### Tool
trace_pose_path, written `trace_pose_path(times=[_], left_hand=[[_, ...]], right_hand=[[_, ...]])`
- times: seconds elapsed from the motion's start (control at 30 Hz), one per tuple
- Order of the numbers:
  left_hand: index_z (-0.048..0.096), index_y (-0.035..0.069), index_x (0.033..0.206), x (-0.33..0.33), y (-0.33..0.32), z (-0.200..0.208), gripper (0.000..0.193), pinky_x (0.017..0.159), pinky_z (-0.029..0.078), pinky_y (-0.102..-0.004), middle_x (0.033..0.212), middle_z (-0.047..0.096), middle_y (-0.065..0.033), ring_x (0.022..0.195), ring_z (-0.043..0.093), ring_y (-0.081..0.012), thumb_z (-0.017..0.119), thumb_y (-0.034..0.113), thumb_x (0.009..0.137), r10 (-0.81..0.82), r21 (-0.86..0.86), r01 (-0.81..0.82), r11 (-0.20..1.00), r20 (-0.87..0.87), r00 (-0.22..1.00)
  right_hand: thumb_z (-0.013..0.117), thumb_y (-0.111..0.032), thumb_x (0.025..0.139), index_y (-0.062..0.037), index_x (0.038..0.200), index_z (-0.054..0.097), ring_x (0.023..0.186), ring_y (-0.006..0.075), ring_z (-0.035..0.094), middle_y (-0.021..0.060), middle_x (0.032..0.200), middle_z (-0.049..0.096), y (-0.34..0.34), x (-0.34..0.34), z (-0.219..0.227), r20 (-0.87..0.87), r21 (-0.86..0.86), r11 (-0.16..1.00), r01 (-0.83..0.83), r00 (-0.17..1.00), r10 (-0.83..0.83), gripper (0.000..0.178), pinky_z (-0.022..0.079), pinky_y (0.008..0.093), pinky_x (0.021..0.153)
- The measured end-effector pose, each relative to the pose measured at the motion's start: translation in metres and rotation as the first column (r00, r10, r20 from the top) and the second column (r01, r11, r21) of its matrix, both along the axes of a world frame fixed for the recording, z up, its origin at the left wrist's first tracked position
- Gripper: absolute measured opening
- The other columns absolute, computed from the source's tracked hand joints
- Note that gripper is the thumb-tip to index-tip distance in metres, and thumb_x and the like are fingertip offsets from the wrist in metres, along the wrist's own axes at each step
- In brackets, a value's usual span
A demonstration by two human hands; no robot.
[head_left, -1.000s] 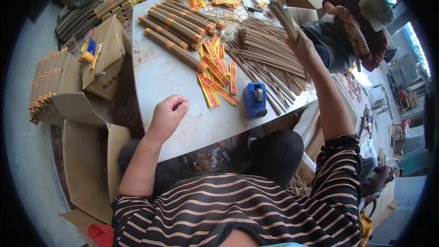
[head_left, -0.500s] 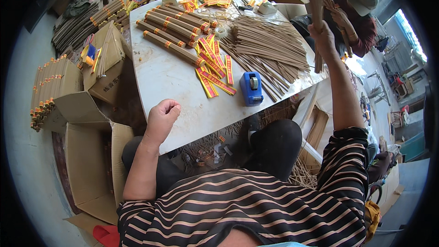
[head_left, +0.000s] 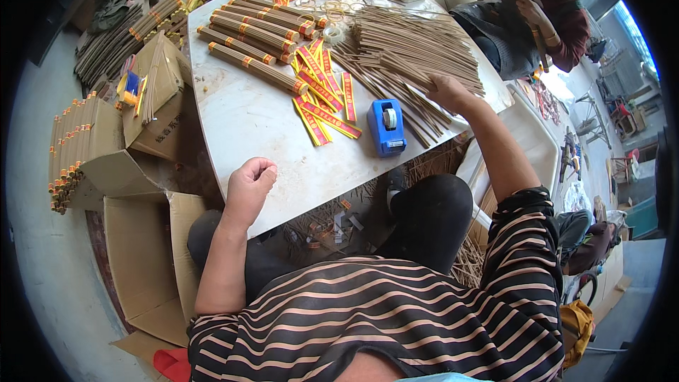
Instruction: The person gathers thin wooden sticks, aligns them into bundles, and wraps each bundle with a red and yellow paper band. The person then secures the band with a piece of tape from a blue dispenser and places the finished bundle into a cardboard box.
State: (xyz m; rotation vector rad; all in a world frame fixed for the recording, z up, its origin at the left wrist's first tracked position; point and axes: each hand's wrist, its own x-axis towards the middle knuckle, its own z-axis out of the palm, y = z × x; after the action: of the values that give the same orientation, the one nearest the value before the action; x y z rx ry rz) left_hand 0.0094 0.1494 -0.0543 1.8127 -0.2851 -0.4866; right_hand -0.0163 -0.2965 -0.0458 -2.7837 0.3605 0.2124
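Note:
My right hand (head_left: 448, 93) is closed round the near end of a bunch of brown incense sticks (head_left: 404, 69), held low over the table. Those sticks lie against a wide loose pile of incense sticks (head_left: 417, 39). Over the table's near left edge, my left hand (head_left: 250, 182) is curled into a fist, and nothing shows in it. A blue tape dispenser (head_left: 389, 129) stands between my hands near the edge. Red and yellow paper labels (head_left: 320, 85) are strewn behind it. Farther left lie several incense bundles (head_left: 258, 67) banded with such labels.
Under everything is a white tabletop (head_left: 212, 113). An open cardboard box (head_left: 138, 262) stands left of my legs; more wrapped bundles (head_left: 74, 148) lean by the wall. Across the table's right side sits a co-worker (head_left: 559, 14). Loose sticks and paper scraps litter the floor (head_left: 332, 230).
My right hand has come down from its raised spot at the right to the stick pile, bringing the bunch of incense sticks. My left hand has barely moved.

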Motion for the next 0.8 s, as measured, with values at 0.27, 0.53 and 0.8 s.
trace_pose_path(times=[0.27, 0.53, 0.8], left_hand=[[0.060, -0.002, 0.086, 0.002, -0.010, -0.004, 0.014, 0.058, 0.040, -0.0191, 0.071, 0.054, 0.0035, 0.065, 0.046, -0.0034, 0.057, 0.012, 0.084, -0.019, 0.000, 0.019, 1.000, -0.013, 1.000], [0.060, -0.001, 0.086, -0.008, -0.003, 0.006, 0.015, 0.056, 0.040, -0.0202, 0.068, 0.054, 0.0015, 0.061, 0.047, -0.0045, 0.057, 0.014, 0.084, -0.038, -0.040, 0.036, 0.999, -0.057, 0.998], [0.058, -0.001, 0.091, -0.014, -0.005, 0.060, 0.022, 0.057, 0.040, -0.0197, 0.070, 0.054, 0.0012, 0.062, 0.048, -0.0047, 0.060, 0.021, 0.086, -0.090, -0.254, 0.121, 0.960, 0.130, 0.987]], right_hand=[[0.049, -0.011, 0.082, -0.0025, 0.094, 0.053, 0.090, 0.0381, 0.057, 0.0222, 0.092, 0.060, -0.009, -0.007, -0.026, 0.134, -0.111, 0.994, 0.014, 0.991, 0.001, 0.016, 0.044, 0.0433, 0.078], [0.054, -0.011, 0.082, -0.0022, 0.087, 0.052, 0.070, 0.0277, 0.057, 0.0146, 0.075, 0.059, 0.016, -0.026, 0.084, 0.251, -0.101, 0.995, 0.014, 0.968, 0.012, 0.010, 0.044, 0.0371, 0.067], [0.055, -0.023, 0.089, -0.0027, 0.090, 0.054, 0.072, 0.0111, 0.057, 0.0035, 0.076, 0.058, 0.159, -0.041, 0.172, 0.463, 0.584, 0.692, -0.424, 0.875, 0.145, 0.021, 0.045, 0.0262, 0.069]])
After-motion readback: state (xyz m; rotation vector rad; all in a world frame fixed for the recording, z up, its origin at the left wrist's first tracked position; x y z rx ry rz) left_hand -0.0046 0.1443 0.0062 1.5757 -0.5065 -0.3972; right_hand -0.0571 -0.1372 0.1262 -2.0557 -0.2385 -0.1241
